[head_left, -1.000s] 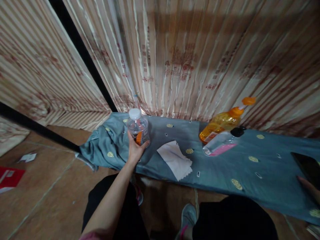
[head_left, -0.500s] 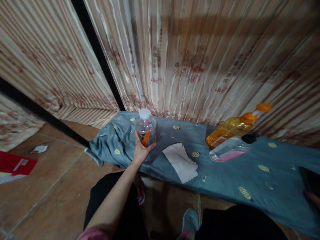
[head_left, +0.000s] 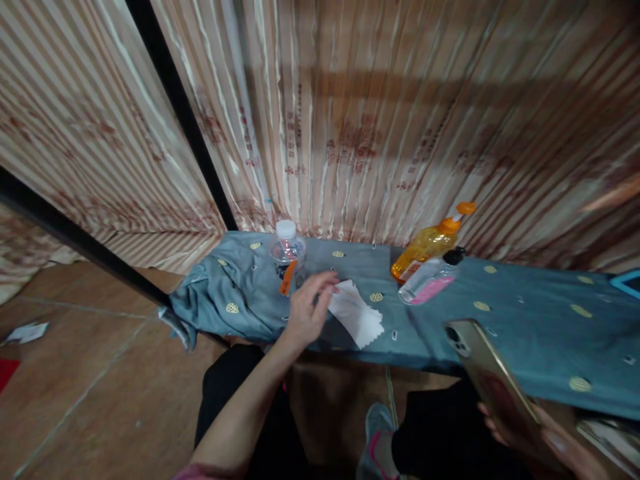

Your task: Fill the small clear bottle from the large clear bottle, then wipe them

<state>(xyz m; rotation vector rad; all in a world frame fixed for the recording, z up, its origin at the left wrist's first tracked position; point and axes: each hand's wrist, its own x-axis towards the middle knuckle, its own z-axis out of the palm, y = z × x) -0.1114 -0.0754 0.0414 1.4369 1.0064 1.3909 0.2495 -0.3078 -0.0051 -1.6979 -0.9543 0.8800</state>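
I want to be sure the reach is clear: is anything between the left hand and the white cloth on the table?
Nothing visible stands between them. The left hand hovers with its fingertips at the near left edge of the white cloth, which lies flat on the blue table cover. The water bottle stands behind the hand, off to the side.

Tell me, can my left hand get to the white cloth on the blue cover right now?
Probably yes. The left hand is open, its fingertips at the near edge of the white cloth, which lies flat with nothing on it. The water bottle stands behind, out of the way.
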